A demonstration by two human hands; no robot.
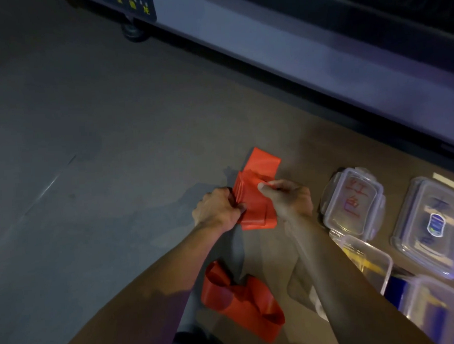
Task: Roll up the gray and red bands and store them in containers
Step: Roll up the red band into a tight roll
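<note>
A red band [256, 204] is held above the floor, partly folded into a flat stack between both hands. My left hand [217, 211] grips the stack's left edge. My right hand [289, 197] pinches its upper right part. One end [263, 161] sticks out beyond the hands. The band's loose tail [242, 301] lies crumpled on the floor below my forearms. No gray band can be made out. A clear lid [352, 202] with red writing lies to the right, next to an open clear container [367, 259].
Further right lie another clear lid [431, 228] with a blue sticker and a second clear container [445, 310] holding something blue. A long pale machine base [293, 54] with a foot [134, 33] runs along the back. Gray floor [76, 152] spreads to the left.
</note>
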